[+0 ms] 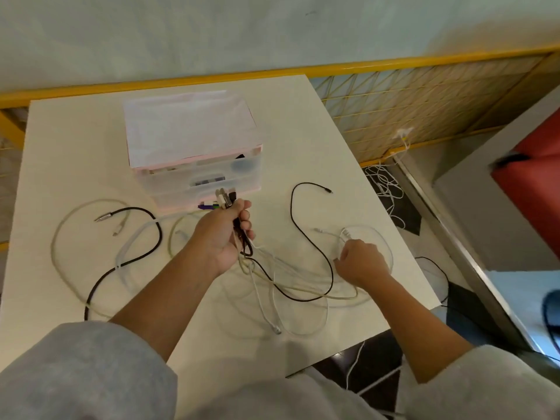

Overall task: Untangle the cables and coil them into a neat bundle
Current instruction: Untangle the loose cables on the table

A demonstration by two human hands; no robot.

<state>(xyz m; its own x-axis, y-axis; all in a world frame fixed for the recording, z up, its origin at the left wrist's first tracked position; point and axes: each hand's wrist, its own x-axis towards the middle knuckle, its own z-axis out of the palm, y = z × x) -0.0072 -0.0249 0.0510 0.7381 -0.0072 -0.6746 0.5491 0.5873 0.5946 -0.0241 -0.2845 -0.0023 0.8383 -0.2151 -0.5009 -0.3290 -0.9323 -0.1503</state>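
Several plug ends [225, 197] sit gripped in my left hand [221, 237] mid-table, right hand [360, 262] pinching a pale loop [385, 237] by the right edge, other cables [303, 294] sprawled uncoiled across the table [75, 165], so coiling's barely begun imo.

Two hands are in view: one left hand [222, 234] and one right hand [359, 262]. There is one table [75, 147], one plastic drawer box [212, 180] and one sheet of paper [188, 125]. At least two dark leads show, a left black cable [159, 234] and a right black cable [291, 204]. Several pale cables [54, 247] overlap too much to count. About four plugs [224, 197] are bunched together.
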